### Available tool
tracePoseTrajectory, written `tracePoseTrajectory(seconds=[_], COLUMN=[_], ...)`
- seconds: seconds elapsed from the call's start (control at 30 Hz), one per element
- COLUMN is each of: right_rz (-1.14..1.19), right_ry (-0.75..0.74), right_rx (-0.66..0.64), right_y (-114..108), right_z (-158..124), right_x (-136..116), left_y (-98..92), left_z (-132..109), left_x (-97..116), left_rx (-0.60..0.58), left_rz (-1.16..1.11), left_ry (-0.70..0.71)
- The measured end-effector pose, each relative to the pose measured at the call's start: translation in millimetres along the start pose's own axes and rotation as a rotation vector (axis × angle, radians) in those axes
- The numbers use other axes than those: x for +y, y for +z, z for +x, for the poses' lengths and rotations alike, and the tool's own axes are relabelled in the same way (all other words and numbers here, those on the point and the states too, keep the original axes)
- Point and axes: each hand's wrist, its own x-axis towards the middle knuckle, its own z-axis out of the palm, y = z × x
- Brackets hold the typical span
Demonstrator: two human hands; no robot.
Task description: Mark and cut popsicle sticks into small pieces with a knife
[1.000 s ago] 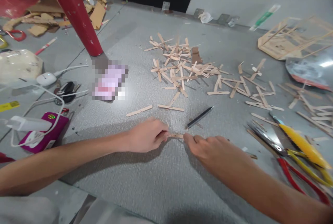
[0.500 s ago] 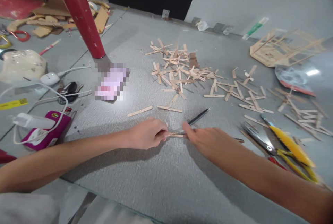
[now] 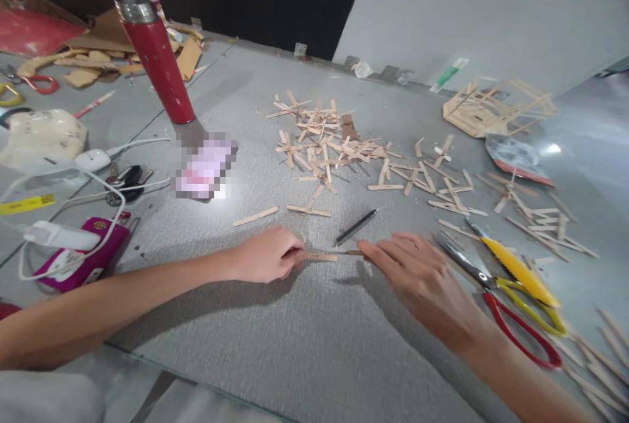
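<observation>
My left hand (image 3: 272, 254) is closed in a pinch on a wooden craft stick (image 3: 322, 257), whose free end points right just above the table. My right hand (image 3: 417, 272) is palm down to the right of it, fingers together, on a thin brown tool with a fine tip (image 3: 354, 253). That tip points at the stick's end, with a small gap between them; the rest of the tool is hidden under the fingers. A black pen (image 3: 357, 226) lies just beyond my right fingertips. Two craft sticks (image 3: 255, 216) (image 3: 308, 211) lie beyond my left hand.
A pile of craft sticks (image 3: 324, 148) spreads across the middle. Scissors (image 3: 484, 277) and a yellow cutter (image 3: 521, 266) lie by my right forearm. A stick frame (image 3: 472, 112) stands far right. A red flask (image 3: 160, 63), phone (image 3: 206, 167) and purple power block (image 3: 91, 256) are left.
My right hand has drawn back right from the craft stick, uncovering its end and the thin tool's tip. My left hand keeps its pinch. The camera view has shifted slightly.
</observation>
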Motion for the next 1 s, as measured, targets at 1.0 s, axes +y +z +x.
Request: tracePoseTrajectory(seconds=[1.0], right_rz=[-0.043], right_ry=[0.016], right_rx=[-0.12], right_y=[10.3], right_z=[-11.6], right_x=[-23.3], left_y=[-10.3], left_z=[2.1], left_x=[6.4], left_rx=[-0.087], left_rz=[0.005], left_ry=[-0.066])
